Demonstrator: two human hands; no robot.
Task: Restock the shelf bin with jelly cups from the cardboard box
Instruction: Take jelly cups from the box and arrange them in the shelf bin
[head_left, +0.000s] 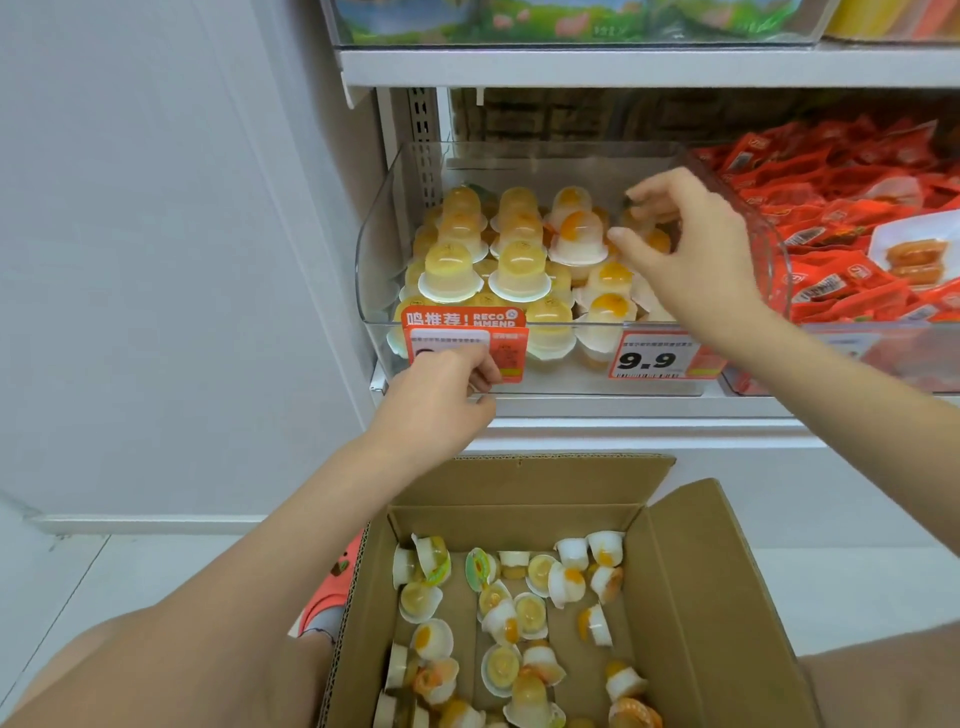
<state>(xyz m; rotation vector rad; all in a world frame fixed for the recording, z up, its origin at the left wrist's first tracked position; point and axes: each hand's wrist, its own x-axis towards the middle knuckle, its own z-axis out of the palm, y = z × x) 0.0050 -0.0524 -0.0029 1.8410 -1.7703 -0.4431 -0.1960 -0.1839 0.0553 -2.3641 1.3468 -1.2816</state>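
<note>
Jelly cups, domed, translucent yellow-orange, stacked in clear bin; right hand fingers pinching one; left hand fingers pinching price tag.

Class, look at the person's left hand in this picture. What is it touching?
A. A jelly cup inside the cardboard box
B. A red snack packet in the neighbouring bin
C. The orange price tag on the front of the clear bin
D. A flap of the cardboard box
C: the left hand reaches up to the front of the clear bin, its fingers pinching the lower edge of the orange price tag.
</note>
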